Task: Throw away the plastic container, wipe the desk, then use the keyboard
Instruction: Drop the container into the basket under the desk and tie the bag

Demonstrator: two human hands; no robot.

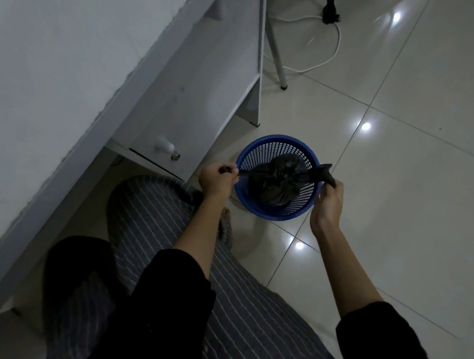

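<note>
Floor [424, 190]: glossy pale tiles | bears blue mesh basket [277, 212], white cable [337, 38], table leg [277, 51]

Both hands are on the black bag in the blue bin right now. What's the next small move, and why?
Probably pull the two ends apart to cinch the knot, then let go. The left hand and the right hand each pinch one twisted end of the black bag, stretched across the blue basket, and the bag already looks bunched shut at its middle. The plastic container is not visible.

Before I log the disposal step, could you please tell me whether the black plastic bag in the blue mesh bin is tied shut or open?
Tied shut: the black plastic bag bunches at a knot, both ends pulled apart.
</note>
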